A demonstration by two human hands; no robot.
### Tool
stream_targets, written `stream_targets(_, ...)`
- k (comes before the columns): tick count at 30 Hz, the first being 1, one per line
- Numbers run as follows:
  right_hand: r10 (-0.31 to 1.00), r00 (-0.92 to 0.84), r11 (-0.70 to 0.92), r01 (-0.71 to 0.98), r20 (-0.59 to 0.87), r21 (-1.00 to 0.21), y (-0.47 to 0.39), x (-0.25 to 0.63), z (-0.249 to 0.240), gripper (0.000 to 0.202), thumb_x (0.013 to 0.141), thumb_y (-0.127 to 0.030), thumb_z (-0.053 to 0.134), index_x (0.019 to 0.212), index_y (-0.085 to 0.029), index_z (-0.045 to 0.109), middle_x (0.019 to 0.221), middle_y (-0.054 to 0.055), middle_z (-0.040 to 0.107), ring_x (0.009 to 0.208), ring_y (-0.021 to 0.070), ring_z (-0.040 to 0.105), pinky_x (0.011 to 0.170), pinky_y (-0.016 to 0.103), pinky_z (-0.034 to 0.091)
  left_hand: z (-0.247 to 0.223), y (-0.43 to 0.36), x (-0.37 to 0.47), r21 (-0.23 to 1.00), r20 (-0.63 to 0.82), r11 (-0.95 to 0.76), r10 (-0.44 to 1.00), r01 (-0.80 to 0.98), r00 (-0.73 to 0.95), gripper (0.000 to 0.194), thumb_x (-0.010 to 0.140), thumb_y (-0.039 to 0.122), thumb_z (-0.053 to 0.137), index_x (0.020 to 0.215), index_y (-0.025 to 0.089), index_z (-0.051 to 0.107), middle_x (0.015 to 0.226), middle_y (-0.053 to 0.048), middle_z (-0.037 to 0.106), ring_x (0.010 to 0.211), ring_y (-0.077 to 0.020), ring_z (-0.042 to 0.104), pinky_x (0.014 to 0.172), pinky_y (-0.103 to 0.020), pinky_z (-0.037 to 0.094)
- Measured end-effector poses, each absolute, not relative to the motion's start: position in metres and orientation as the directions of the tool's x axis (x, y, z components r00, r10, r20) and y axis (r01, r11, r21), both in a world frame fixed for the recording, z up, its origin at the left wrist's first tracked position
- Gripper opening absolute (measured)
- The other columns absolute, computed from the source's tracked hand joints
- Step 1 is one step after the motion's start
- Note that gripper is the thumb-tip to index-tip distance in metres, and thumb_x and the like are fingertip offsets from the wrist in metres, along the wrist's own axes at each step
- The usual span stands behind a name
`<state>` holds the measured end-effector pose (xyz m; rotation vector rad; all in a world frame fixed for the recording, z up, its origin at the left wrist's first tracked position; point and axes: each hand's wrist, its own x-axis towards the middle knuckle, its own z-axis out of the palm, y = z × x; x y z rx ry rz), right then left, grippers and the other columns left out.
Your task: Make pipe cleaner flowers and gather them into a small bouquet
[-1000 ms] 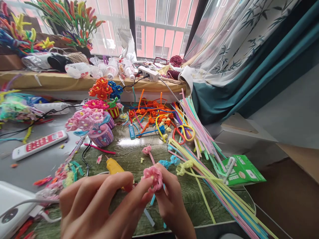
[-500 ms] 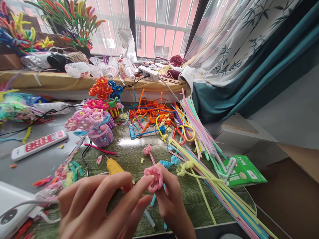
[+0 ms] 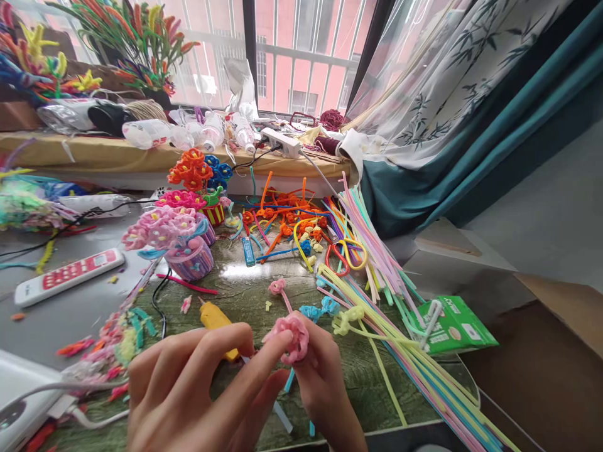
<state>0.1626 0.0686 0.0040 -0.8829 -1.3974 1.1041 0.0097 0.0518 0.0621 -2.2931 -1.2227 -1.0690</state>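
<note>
Low in the middle of the view, a pink pipe-cleaner flower is pinched in the fingers of my right hand. My left hand reaches in from the left, its index fingertip pressed into the flower's centre and its thumb just beneath. Behind the left knuckles lies a yellow hot glue gun, partly covered by the hand. A smaller pink flower on a stem sits just beyond the right hand. Beside it are a blue pipe-cleaner flower and a pale yellow one.
Long pastel pipe cleaners run down the right, next to scissors and a green packet. Potted pipe-cleaner flowers stand at left-centre, near a white remote control. Orange scraps lie at the back, below a power strip.
My left hand has shifted slightly right, and its index finger now covers more of the pink flower's centre. The right hand keeps its hold. The view has moved a little.
</note>
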Motion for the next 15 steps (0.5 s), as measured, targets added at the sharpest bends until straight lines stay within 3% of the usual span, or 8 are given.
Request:
stream_targets(10, 0.954, -0.138, 0.251, -0.124, 0.267, -0.96, 0.0674, 0.1628, 0.0047, 0.022, 0.096, -0.031, 0.049, 0.083, -0.022, 0.065, 0.079, 0.004, 0.063, 0.076, 0.0192, 0.059, 0.077, 0.031, 0.048, 0.0587, 0.0515, 0.0052, 0.004, 0.742, -0.58, 0.548, 0.814, 0.386, 0.029, 0.09, 0.019, 0.058, 0.114, 0.029, 0.069, 0.088, -0.005, 0.062, 0.076, -0.0186, 0.052, 0.074, -0.034, 0.033)
stream_targets(15, 0.948, -0.125, 0.284, -0.087, 0.293, -0.955, 0.0678, 0.1643, 0.0045, 0.024, 0.096, -0.031, 0.05, 0.083, -0.022, 0.067, 0.079, 0.003, 0.063, 0.075, 0.0178, 0.057, 0.075, 0.029, 0.046, 0.0562, 0.0519, 0.0037, 0.045, 0.756, -0.562, 0.559, 0.826, 0.339, 0.033, 0.087, 0.017, 0.062, 0.117, 0.03, 0.067, 0.091, -0.006, 0.06, 0.077, -0.0195, 0.05, 0.076, -0.036, 0.034)
